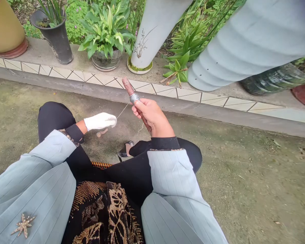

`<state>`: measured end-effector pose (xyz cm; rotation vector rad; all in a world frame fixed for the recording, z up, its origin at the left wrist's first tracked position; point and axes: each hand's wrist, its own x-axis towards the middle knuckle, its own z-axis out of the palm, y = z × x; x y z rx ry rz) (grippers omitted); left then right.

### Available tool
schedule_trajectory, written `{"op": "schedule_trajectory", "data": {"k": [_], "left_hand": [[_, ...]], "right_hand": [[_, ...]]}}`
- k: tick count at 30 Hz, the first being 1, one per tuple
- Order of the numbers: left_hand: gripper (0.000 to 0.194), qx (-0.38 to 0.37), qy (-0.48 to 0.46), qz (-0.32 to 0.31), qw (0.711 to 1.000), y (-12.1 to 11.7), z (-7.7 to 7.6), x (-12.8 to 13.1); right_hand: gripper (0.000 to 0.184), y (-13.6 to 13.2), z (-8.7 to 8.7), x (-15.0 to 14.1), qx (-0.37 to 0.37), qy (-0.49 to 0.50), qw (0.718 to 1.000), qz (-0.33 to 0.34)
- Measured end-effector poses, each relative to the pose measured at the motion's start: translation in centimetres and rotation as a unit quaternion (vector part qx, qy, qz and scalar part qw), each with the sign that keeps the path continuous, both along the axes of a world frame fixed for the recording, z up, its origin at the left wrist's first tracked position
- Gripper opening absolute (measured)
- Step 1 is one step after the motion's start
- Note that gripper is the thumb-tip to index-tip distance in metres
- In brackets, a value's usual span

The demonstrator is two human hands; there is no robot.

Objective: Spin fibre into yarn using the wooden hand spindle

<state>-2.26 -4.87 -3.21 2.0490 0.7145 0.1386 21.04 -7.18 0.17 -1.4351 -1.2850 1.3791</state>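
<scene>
My right hand (151,114), bare, is wrapped round a brown wooden stick (128,86), which slants up and to the left. Silvery wire (134,98) is wound in a tight band around the stick just above my fingers. From that band a thin strand (123,110) runs taut down to my left hand (101,121). A white glove covers the left hand, and its fingers are closed on the strand's end. The lower part of the stick is partly hidden behind my right hand and wrist. Below the gloved hand, a short piece of wood (102,133) lies on the ground.
A low tiled ledge (190,96) crosses in front of me. On it stand a dark pot (57,40), a leafy plant in a clear pot (106,61), a white vase (152,30) and a large ribbed grey pot (234,54). My knees flank the concrete ground (244,176).
</scene>
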Motion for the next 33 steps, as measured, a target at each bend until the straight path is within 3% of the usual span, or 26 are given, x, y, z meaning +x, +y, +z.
{"op": "schedule_trajectory", "data": {"k": [2, 4, 8, 11, 14, 15, 17, 20, 23, 25, 27, 30, 33], "left_hand": [[0.032, 0.019, 0.010, -0.033, 0.999, -0.3, 0.1, 0.2], [0.031, 0.040, 0.028, -0.052, 0.997, -0.6, 0.2, 0.3], [0.028, 0.059, 0.058, -0.063, 0.995, -0.7, 0.5, 0.1], [0.024, 0.072, 0.075, -0.046, 0.993, -0.3, 0.6, -0.3], [0.021, 0.053, 0.057, -0.025, 0.997, 0.2, 0.4, -0.6], [0.021, 0.035, 0.035, -0.016, 0.999, 0.4, 0.2, -0.6], [0.025, -0.018, -0.017, 0.024, 0.999, 0.5, -0.2, -0.6], [0.029, -0.082, -0.051, 0.078, 0.992, 0.4, -0.8, -0.4], [0.029, -0.099, -0.040, 0.053, 0.993, 0.0, -1.1, -0.1], [0.029, -0.095, -0.025, 0.021, 0.995, -0.4, -1.2, 0.2], [0.028, -0.057, -0.005, -0.018, 0.998, -0.6, -1.1, 0.5], [0.028, 0.013, 0.024, -0.061, 0.998, -0.7, -1.1, 0.5], [0.030, 0.032, 0.045, -0.080, 0.995, -0.6, -1.3, 0.4]], "right_hand": [[0.029, 0.6, -0.8, 0.0, -0.020, -0.108, 0.994, -0.008], [0.025, 1.0, -1.3, -0.1, -0.038, -0.246, 0.968, 0.016], [0.021, 0.9, -1.6, -0.9, -0.077, -0.461, 0.865, 0.181], [0.022, 0.2, -1.4, -1.7, -0.172, -0.402, 0.817, 0.376], [0.021, -0.5, -0.5, -1.9, -0.171, -0.226, 0.818, 0.500], [0.020, -0.7, -0.1, -1.8, -0.150, -0.175, 0.832, 0.504], [0.021, -0.8, 0.7, -1.2, -0.103, -0.090, 0.884, 0.448], [0.033, -0.8, 1.1, -0.3, -0.029, 0.016, 0.975, 0.222], [0.037, -0.3, 0.1, -0.1, 0.005, 0.055, 0.998, 0.030], [0.033, 0.1, -0.8, -0.3, -0.017, -0.006, 1.000, -0.007], [0.029, 0.6, -1.5, -0.7, -0.048, -0.133, 0.990, 0.010], [0.024, 1.0, -1.8, -1.3, -0.073, -0.363, 0.924, 0.095], [0.030, 1.0, -1.7, -1.9, -0.072, -0.494, 0.848, 0.179]]}}
